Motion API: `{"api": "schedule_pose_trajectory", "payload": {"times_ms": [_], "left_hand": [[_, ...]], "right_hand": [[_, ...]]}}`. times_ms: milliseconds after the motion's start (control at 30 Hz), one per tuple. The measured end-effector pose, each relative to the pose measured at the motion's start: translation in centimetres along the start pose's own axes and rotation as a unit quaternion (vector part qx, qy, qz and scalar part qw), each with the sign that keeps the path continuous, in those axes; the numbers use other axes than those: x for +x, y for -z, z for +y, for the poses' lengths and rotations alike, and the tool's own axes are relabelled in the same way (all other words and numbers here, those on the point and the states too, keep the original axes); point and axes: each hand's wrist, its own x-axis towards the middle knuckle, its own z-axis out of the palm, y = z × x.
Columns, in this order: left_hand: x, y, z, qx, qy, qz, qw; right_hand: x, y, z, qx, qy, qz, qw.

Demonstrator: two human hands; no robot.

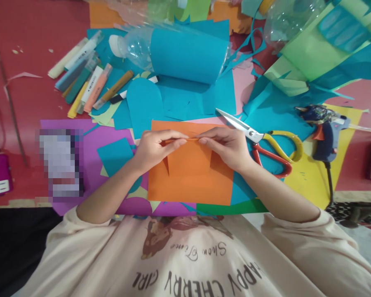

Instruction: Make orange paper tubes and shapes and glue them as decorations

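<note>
An orange sheet of paper (pixel 190 181) lies in front of me over other coloured sheets. My left hand (pixel 157 146) pinches its folded upper part between thumb and fingers. From the other side, my right hand (pixel 227 144) pinches the same fold, the fingertips of both hands close together. Just right of my right hand rest scissors (pixel 252 134) with one yellow and one red handle, blades parted. Above the hands is a clear plastic bottle with a white cap, wrapped in blue paper (pixel 188 53). A rounded blue paper piece (pixel 144 103) lies beyond my left hand.
Several markers (pixel 89 78) lie at the upper left. A pixelated rectangular object (pixel 60 163) sits on purple paper (pixel 91 144). At the right, a glue gun (pixel 326 140) with a cord rests on yellow paper (pixel 343 123). Green paper (pixel 312 53) and blue scraps cover the upper right.
</note>
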Motion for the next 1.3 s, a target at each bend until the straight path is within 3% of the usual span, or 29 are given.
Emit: {"api": "schedule_pose_trajectory", "payload": {"times_ms": [133,300,467,600,1300], "left_hand": [[0.28,0.52,-0.22,-0.013,0.051,0.059,0.997],[0.4,0.7,-0.18,-0.027,0.074,0.075,0.994],[0.3,0.69,0.04,-0.077,0.083,0.028,0.993],[0.27,0.72,0.06,-0.031,0.072,-0.013,0.997],[0.3,0.64,-0.04,-0.022,0.076,-0.009,0.997]], "right_hand": [[0.43,0.37,0.28,0.014,-0.018,0.055,0.998],[0.53,0.46,0.53,0.021,-0.025,0.059,0.998],[0.4,0.32,0.31,0.024,-0.034,0.029,0.999],[0.37,0.25,0.08,0.027,-0.044,0.008,0.999],[0.45,0.32,0.31,0.058,-0.043,0.03,0.997]]}}
